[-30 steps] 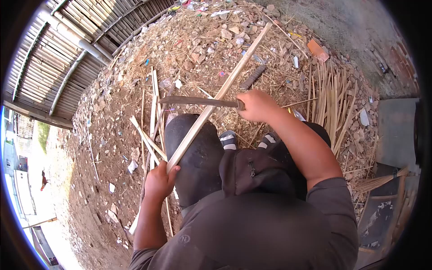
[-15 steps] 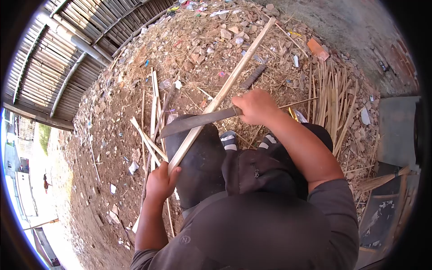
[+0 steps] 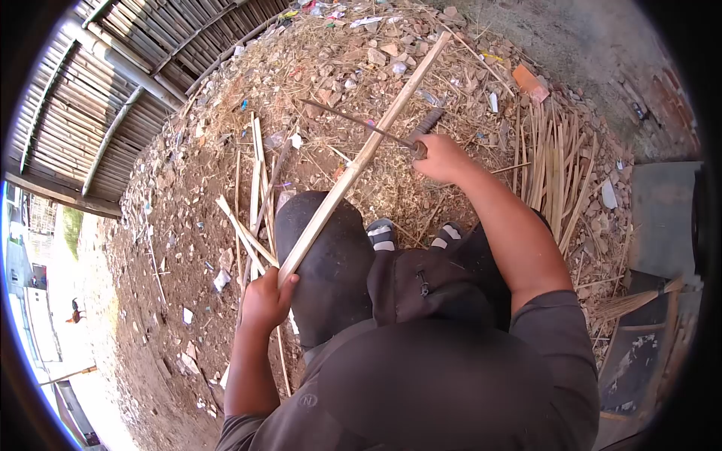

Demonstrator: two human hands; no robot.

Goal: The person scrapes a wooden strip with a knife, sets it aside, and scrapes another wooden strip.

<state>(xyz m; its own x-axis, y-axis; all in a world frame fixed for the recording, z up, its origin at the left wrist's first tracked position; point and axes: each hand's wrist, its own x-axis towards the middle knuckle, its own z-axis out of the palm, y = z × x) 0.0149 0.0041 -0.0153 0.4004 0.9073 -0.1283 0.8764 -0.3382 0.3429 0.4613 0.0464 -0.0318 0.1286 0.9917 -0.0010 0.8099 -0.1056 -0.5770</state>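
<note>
My left hand [image 3: 267,299] is closed around the near end of a long pale split bamboo strip [image 3: 325,212]. The strip slants away over my left knee [image 3: 331,252] toward the upper right. My right hand [image 3: 442,159] grips the handle of a machete [image 3: 346,118]. Its blade is seen nearly edge-on, pointing left, and meets or crosses the strip past my knees; I cannot tell whether it touches. Close to my left hand, several thinner bamboo strips [image 3: 257,177] lie on the ground.
A pile of split strips [image 3: 558,169] lies to the right. A dark ridged piece [image 3: 427,124] rests ahead, near the machete handle. Rubble and litter cover the ground, with an orange brick [image 3: 530,81] at the upper right. A bamboo-slat wall [image 3: 71,116] stands at the left.
The machete has moved farther along the strip, away from my body, and its blade has turned from broadside to nearly edge-on. My left hand keeps its hold, almost still.
</note>
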